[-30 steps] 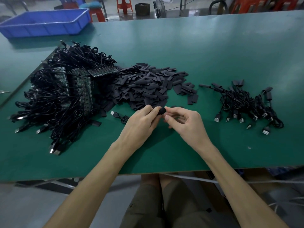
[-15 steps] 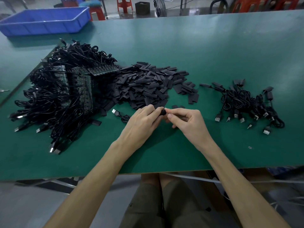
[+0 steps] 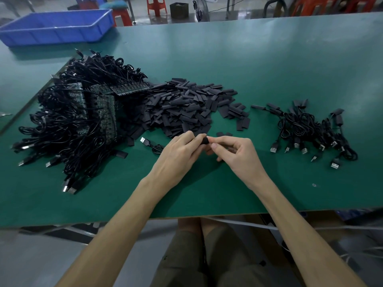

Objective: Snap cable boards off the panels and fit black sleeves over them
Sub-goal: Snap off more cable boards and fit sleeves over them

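Note:
My left hand (image 3: pixel 178 156) and my right hand (image 3: pixel 236 154) meet over the green table (image 3: pixel 248 65), pinching a small black sleeve (image 3: pixel 204 140) between their fingertips. The board inside it is hidden by my fingers. A thin black cable with a USB plug (image 3: pixel 144 141) trails left from under my left hand. Behind my hands lies a heap of loose black sleeves (image 3: pixel 186 104). At the left sits a tangle of cables still joined to board panels (image 3: pixel 83 112). At the right lies a smaller pile of sleeved cables (image 3: pixel 306 129).
A blue plastic crate (image 3: pixel 56 27) stands at the table's far left corner. The table's front edge (image 3: pixel 186 217) runs just above my knees. Red stools and a fan are on the floor beyond the table.
Both hands stay together on the sleeve, with only small finger shifts. The piles have not moved.

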`<act>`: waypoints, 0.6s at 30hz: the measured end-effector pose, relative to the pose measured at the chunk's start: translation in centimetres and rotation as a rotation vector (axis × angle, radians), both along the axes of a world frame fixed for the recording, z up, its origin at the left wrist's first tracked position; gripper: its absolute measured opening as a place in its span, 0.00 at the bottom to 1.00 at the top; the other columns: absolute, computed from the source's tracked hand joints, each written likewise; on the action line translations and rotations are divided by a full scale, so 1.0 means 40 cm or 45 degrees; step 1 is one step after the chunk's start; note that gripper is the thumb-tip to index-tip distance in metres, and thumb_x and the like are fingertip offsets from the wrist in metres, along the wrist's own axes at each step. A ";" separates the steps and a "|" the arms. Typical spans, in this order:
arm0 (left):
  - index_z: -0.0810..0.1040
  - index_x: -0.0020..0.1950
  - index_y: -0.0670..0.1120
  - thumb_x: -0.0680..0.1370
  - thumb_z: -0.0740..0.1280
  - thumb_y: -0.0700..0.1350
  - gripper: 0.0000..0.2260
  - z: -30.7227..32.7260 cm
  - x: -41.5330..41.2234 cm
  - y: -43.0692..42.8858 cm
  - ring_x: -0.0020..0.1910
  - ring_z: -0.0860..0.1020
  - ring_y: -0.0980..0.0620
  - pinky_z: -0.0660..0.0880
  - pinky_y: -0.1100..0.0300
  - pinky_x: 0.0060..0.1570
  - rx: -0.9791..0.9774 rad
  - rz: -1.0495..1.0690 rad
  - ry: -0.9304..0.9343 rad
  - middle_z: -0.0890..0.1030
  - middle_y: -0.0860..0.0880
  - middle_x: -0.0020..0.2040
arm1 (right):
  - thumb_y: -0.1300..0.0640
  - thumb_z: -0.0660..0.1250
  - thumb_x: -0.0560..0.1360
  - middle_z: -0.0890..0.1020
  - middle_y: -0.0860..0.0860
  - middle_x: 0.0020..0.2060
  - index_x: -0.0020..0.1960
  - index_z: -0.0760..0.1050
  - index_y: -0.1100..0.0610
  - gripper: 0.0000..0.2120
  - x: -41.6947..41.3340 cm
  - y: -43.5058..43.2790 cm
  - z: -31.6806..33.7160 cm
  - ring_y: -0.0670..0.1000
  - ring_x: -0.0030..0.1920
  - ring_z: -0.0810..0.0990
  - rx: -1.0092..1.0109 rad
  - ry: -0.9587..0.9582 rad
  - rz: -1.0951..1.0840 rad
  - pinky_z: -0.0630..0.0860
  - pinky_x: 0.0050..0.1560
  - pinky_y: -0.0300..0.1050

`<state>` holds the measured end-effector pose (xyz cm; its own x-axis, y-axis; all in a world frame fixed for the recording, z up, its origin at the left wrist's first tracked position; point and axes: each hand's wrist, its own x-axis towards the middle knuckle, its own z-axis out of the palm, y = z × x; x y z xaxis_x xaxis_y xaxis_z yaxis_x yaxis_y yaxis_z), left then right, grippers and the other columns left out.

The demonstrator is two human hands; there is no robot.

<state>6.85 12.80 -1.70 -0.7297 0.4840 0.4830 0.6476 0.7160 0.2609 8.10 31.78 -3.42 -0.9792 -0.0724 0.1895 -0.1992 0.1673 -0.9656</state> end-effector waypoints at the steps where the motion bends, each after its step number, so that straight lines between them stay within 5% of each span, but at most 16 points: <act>1: 0.79 0.64 0.38 0.83 0.66 0.41 0.12 -0.003 -0.002 0.000 0.43 0.74 0.47 0.73 0.55 0.48 0.006 0.001 0.011 0.74 0.45 0.43 | 0.62 0.70 0.80 0.88 0.48 0.44 0.60 0.85 0.57 0.10 0.001 -0.001 0.001 0.48 0.48 0.87 -0.006 0.007 -0.007 0.80 0.43 0.39; 9: 0.81 0.65 0.45 0.83 0.66 0.49 0.13 -0.024 -0.015 -0.008 0.44 0.76 0.52 0.73 0.55 0.48 -0.011 -0.026 0.050 0.77 0.51 0.45 | 0.60 0.74 0.77 0.87 0.53 0.39 0.48 0.83 0.57 0.01 -0.008 -0.002 -0.002 0.51 0.40 0.86 -0.091 -0.039 -0.096 0.79 0.37 0.43; 18: 0.82 0.57 0.42 0.83 0.66 0.47 0.10 -0.020 -0.022 -0.010 0.50 0.76 0.49 0.73 0.51 0.52 0.101 0.050 0.007 0.78 0.49 0.50 | 0.58 0.71 0.80 0.87 0.51 0.39 0.49 0.81 0.55 0.02 -0.010 0.006 -0.006 0.48 0.38 0.85 -0.181 0.010 -0.260 0.77 0.36 0.38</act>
<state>5.98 12.38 -2.50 -0.7445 0.4152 0.5228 0.6212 0.7177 0.3146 7.70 32.01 -3.67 -0.9693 0.1546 0.1910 -0.1825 0.0677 -0.9809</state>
